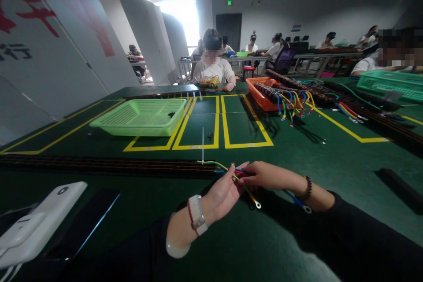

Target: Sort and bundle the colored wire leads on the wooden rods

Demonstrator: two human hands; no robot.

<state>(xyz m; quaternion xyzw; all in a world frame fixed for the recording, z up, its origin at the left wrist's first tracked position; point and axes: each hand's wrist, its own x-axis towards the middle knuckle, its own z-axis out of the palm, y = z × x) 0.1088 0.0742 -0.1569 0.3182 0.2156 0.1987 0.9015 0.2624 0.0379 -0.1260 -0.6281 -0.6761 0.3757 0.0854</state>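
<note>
My left hand (225,191) is curled around several coloured wires, its thumb against a yellow-green one (245,188). From the right, my right hand (266,175) pinches the same bundle, its fingers close to the left fingertips. A ring terminal (257,205) with a yellow sleeve ends one wire. Another ring terminal (307,209), sleeved in blue, hangs below my right wrist. These wires come out of a long dark strip-like harness (109,166) lying across the table to the left. A white cable tie (202,146) stands upright near its end. The palm side hides part of the bundle.
On the green table (333,167) are a light green basket (139,128), an orange basket (262,102) with wire harnesses, and a teal basket (393,81). A phone (86,224) and white power bank (46,220) lie front left. Opposite sits a person (213,68).
</note>
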